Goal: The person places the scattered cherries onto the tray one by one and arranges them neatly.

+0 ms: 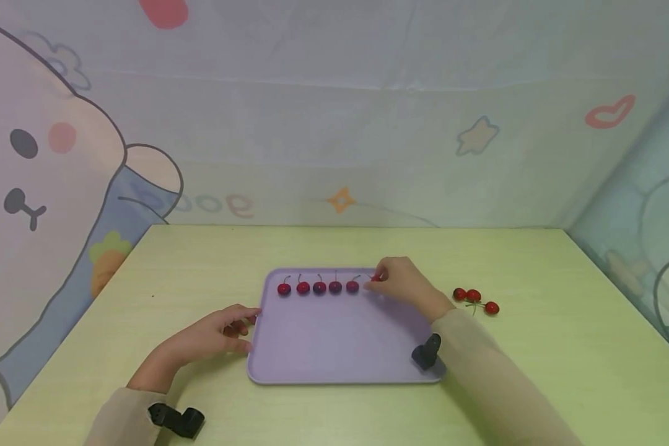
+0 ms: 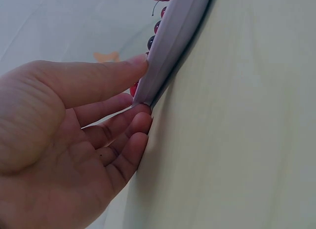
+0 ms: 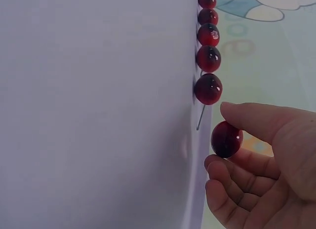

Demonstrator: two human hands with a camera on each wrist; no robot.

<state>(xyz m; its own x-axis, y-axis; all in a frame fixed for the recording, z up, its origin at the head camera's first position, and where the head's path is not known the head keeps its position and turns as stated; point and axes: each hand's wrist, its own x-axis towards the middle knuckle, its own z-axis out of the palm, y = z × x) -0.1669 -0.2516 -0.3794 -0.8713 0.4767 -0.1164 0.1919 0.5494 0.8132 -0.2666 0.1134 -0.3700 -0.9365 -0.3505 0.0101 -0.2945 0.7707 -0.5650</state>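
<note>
A lilac tray (image 1: pixel 334 341) lies on the table, with several dark red cherries (image 1: pixel 319 287) in a row along its far edge, stems toward the back. My right hand (image 1: pixel 404 285) pinches another cherry (image 3: pixel 227 139) between thumb and fingers, just right of the row's last one, over the tray's far side. My left hand (image 1: pixel 212 334) touches the tray's left edge; its thumb (image 2: pixel 113 78) rests at the rim and the other fingertips lie against the outer wall, loosely bent.
To the right of the tray, three cherries (image 1: pixel 473 295) lie on the pale yellow-green table (image 1: pixel 563 347), their stems crossing. A printed cloth (image 1: pixel 323 124) hangs behind the table. Each sleeve carries a small black wrist device (image 1: pixel 427 352).
</note>
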